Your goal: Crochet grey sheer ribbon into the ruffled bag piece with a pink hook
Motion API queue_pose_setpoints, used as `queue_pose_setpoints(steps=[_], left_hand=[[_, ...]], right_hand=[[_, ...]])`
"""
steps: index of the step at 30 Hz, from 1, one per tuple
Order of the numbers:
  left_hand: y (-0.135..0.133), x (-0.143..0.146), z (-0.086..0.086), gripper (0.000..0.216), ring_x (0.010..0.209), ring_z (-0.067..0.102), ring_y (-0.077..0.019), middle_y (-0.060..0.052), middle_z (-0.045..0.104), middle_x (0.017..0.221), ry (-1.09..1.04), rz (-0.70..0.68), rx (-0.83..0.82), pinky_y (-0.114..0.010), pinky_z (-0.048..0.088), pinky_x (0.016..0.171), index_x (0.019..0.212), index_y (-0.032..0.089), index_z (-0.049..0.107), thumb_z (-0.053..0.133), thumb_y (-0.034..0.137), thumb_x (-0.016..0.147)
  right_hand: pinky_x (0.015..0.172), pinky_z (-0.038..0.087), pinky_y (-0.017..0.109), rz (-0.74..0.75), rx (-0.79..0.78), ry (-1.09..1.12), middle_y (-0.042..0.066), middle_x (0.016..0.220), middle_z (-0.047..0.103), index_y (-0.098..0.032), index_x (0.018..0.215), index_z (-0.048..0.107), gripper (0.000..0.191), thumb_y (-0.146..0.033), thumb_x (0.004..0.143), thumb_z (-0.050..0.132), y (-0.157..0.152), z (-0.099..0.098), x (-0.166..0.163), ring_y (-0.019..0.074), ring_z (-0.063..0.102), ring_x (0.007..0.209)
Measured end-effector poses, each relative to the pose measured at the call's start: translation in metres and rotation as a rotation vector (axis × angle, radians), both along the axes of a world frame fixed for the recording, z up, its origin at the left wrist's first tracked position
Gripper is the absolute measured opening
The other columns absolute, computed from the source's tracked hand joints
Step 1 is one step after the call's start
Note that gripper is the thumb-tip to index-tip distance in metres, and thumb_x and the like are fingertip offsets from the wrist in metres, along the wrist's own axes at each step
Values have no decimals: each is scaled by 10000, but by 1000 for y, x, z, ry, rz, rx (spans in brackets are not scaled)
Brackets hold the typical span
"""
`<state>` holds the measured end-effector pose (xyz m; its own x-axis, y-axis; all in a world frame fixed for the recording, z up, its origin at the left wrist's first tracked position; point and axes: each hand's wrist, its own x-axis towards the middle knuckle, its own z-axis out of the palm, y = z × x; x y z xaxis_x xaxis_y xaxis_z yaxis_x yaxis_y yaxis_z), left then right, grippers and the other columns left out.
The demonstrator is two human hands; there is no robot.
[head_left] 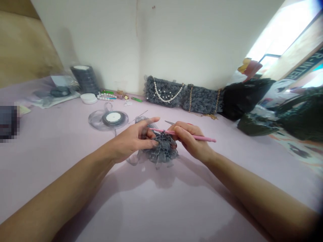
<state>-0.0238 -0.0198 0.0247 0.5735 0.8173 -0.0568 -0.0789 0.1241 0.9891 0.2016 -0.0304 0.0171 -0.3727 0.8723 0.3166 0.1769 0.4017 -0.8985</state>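
Note:
A ruffled piece of grey ribbon crochet (163, 151) is held up over the table between my hands. My left hand (137, 137) pinches its left edge, thumb in front, while the index finger points out to the right. Sheer grey ribbon loops around that hand's fingers. My right hand (190, 139) grips a pink crochet hook (204, 138), its shaft passing over the top of the work and its tip close to my left fingers. A spool of sheer grey ribbon (113, 118) lies flat behind my left hand, loose ribbon around it.
Two grey ruffled bags (164, 92) lean on the wall, one with pearls, one with a gold chain. A stack of ribbon spools (85, 79) stands left, beside a white disc (88, 98). Scissors, partly hidden, lie behind my right hand. Dark plastic bags (243, 97) fill the right.

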Motion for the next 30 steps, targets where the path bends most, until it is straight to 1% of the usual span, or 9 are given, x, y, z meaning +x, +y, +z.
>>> queue_pose_setpoints(steps=[6, 9, 12, 16, 20, 23, 26, 28, 30], left_hand=[[0, -1, 4, 816, 827, 564, -116, 25, 570, 848, 77, 69, 77, -269, 463, 781, 1482, 215, 392, 750, 173, 750], [0, -1, 6, 817, 785, 560, -114, 30, 558, 826, 110, 110, 105, -255, 467, 719, 1474, 197, 405, 748, 173, 733], [-1, -1, 6, 814, 757, 557, -120, 28, 557, 818, 156, 143, 153, -258, 465, 675, 1471, 194, 413, 737, 176, 724], [-3, 2, 7, 796, 712, 537, -123, 34, 550, 793, 263, 206, 303, -267, 452, 651, 1475, 206, 413, 696, 178, 733], [-9, 6, 9, 725, 706, 536, -126, 41, 550, 772, 444, 313, 544, -272, 440, 682, 1445, 211, 464, 626, 125, 744], [-13, 12, 7, 696, 753, 554, -132, 32, 574, 807, 498, 387, 630, -275, 445, 740, 1425, 208, 489, 602, 100, 747], [-15, 20, -1, 700, 768, 559, -134, 26, 588, 835, 392, 453, 542, -276, 448, 754, 1428, 211, 480, 635, 129, 750], [-16, 27, -6, 720, 765, 559, -132, 29, 582, 824, 222, 472, 350, -274, 448, 752, 1431, 202, 462, 680, 172, 745], [-17, 31, -8, 739, 750, 559, -126, 37, 566, 788, 15, 454, 85, -272, 451, 755, 1418, 177, 453, 719, 193, 729]], right_hand=[[638, 490, 276, 98, -19, -57, 31, 783, 692, -176, 903, 708, 284, -310, 982, 470, 0, 15, 6, 148, 615, 707], [656, 498, 269, 118, 48, -195, 52, 880, 728, -172, 899, 725, 303, -240, 967, 438, -1, 28, 9, 148, 630, 748], [673, 498, 266, 127, 133, -312, 53, 896, 736, -172, 840, 709, 331, -210, 964, 404, -2, 37, 11, 145, 632, 754], [685, 480, 254, 121, 208, -413, 35, 858, 716, -168, 935, 674, 295, -181, 979, 383, -6, 41, 9, 130, 625, 749], [640, 436, 272, 78, 459, -540, 47, 816, 634, -149, 897, 615, 254, -172, 982, 377, -13, 37, -1, 127, 560, 672], [617, 432, 274, 2, 680, -637, 54, 788, 570, -162, 831, 541, 240, -209, 1006, 383, -17, 24, -12, 143, 532, 679], [567, 411, 275, -155, 864, -732, 41, 737, 521, -192, 765, 473, 270, -236, 1020, 397, -16, 3, -20, 155, 509, 654], [535, 393, 277, -230, 935, -744, 29, 706, 501, -206, 755, 450, 270, -238, 1019, 403, -13, -9, -22, 155, 487, 615], [531, 402, 273, -245, 961, -700, 32, 712, 510, -216, 761, 438, 258, -243, 1015, 410, -9, -16, -21, 156, 486, 615]])
